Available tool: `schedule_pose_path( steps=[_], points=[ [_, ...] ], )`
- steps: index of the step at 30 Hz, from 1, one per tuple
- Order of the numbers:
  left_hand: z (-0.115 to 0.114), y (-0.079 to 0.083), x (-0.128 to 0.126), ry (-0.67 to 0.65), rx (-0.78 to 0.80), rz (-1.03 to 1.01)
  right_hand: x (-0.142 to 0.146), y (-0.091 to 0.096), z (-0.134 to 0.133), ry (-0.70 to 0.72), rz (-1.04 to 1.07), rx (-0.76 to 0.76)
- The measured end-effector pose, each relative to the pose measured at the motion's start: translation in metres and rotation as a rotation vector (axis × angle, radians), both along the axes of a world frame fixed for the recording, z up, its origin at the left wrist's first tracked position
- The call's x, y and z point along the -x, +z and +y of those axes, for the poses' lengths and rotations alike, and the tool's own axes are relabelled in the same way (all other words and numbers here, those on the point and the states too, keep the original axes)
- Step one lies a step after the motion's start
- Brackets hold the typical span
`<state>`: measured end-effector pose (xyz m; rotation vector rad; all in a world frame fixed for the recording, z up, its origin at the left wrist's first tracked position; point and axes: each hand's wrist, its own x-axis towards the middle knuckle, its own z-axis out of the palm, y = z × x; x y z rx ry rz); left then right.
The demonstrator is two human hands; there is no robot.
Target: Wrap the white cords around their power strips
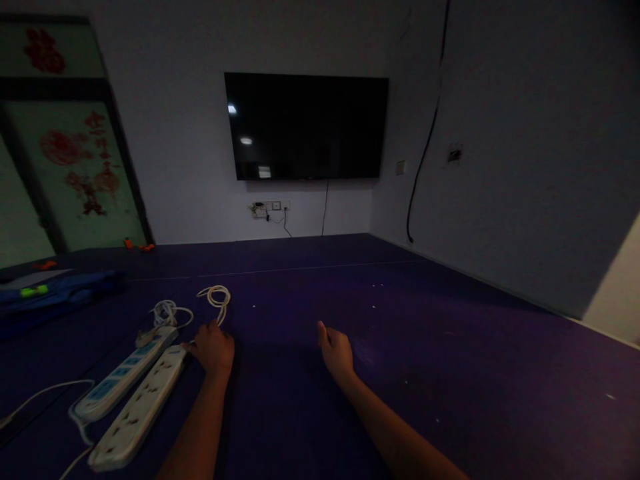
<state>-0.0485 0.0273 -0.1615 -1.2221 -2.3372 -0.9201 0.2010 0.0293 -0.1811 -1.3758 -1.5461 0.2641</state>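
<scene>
My left hand [214,348] rests at the far end of a white power strip [143,407], thumb touching its end. Its fingers close over the white cable [221,313], which comes out beyond them into a loose coil. Alongside lies a second power strip [127,373], white with blue sockets. A plug [145,337] sits at that strip's far end, with a bundled cord [166,311] behind it. To the right, apart from the strips, my right hand [337,348] hovers over or touches the purple surface with fingers curled and thumb raised; nothing shows in it.
The broad purple surface [310,400] carries small white specks. Dark blue cloth [83,288] with a bright green item [34,291] lies at the left. Orange objects [146,247] sit near the glass door [95,173]. A television [307,127] hangs above wall sockets [276,206]; a black cable [417,177] hangs right.
</scene>
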Motion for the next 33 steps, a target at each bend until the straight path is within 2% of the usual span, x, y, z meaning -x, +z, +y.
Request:
schedule_pose_path(
  steps=[10, 19, 25, 33],
  points=[
    [-0.001, -0.001, 0.001, 0.002, 0.023, 0.009, 0.000, 0.000, 0.001, 0.003, 0.004, 0.010],
    [0.006, -0.005, 0.010, -0.130, -0.021, 0.045, -0.001, -0.002, 0.002, 0.018, 0.070, 0.011],
    [0.000, -0.007, -0.003, -0.339, -0.157, 0.079, -0.003, -0.003, 0.003, 0.031, 0.167, 0.020],
    [-0.033, -0.014, -0.065, -0.758, -0.322, 0.117, -0.016, -0.005, 0.013, 0.036, 0.408, 0.072]
  ],
)
